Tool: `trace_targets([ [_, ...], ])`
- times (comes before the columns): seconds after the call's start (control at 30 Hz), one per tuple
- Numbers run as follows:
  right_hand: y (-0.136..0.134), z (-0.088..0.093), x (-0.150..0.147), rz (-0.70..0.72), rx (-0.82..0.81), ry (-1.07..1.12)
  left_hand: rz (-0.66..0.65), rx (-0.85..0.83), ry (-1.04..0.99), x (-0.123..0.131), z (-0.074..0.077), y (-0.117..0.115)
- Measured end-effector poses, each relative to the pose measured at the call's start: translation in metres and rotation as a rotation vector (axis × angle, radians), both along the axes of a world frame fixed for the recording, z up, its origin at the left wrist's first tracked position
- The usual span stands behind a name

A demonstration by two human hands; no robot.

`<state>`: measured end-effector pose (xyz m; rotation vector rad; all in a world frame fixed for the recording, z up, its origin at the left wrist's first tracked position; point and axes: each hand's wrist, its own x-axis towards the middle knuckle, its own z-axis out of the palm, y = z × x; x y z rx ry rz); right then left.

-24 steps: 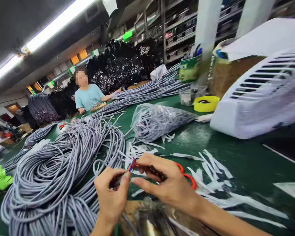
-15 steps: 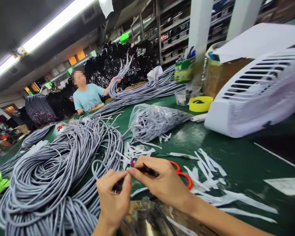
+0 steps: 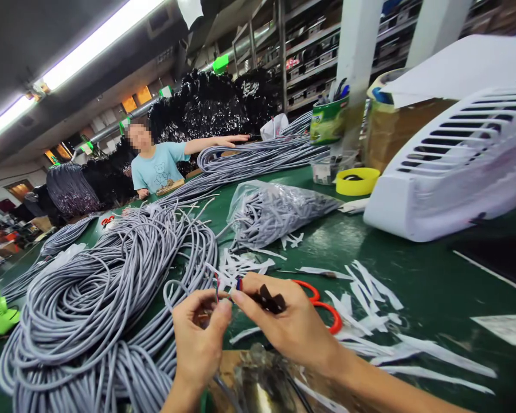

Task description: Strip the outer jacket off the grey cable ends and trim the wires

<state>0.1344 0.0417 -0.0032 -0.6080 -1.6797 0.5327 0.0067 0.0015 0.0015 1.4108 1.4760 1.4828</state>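
My left hand [image 3: 200, 335] is closed in a pinch on the end of a grey cable, with thin red and blue wires [image 3: 236, 283] sticking out between the fingertips. My right hand [image 3: 290, 324] is closed too, pinching those same wires at the tips and holding small black pieces [image 3: 270, 300] under the fingers. Red-handled scissors [image 3: 324, 307] lie on the green table just behind my right hand. A big heap of grey cables [image 3: 107, 292] spreads to the left of my hands.
A plastic bag of cut grey cable pieces [image 3: 275, 212] and white paper strips [image 3: 370, 298] lie on the green table [image 3: 434, 281]. A white fan housing [image 3: 460, 166], yellow tape roll [image 3: 358, 180] and cardboard box stand right. A person in a light blue shirt [image 3: 159, 166] reaches over cables opposite.
My hands stayed together and shifted slightly; black pieces now show under my right fingers. The person opposite lowered the raised cable bundle and stretched an arm out over the cables.
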Motion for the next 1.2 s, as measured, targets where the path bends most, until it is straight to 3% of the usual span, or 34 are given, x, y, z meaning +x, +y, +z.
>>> trace_targets([
  [0.17, -0.002, -0.001, -0.003, -0.032, 0.112, -0.001, 0.005, 0.063, 0.124, 0.000, 0.003, 0.000],
  [0.47, 0.003, -0.004, -0.003, -0.052, 0.016, -0.047, -0.079, -0.020, -0.268, -0.005, 0.003, 0.002],
  [0.67, 0.003, -0.002, -0.002, -0.016, -0.038, -0.049, -0.023, 0.054, -0.353, -0.004, 0.004, 0.002],
  [0.8, 0.003, -0.001, -0.002, 0.016, -0.096, -0.048, -0.010, 0.072, -0.325, -0.005, 0.004, 0.002],
  [1.03, 0.006, 0.001, 0.000, 0.048, -0.225, -0.014, -0.275, 0.027, -0.092, -0.010, 0.011, -0.001],
  [1.2, 0.007, 0.001, 0.000, 0.032, -0.218, -0.041, -0.172, 0.052, -0.115, -0.011, 0.010, 0.000],
])
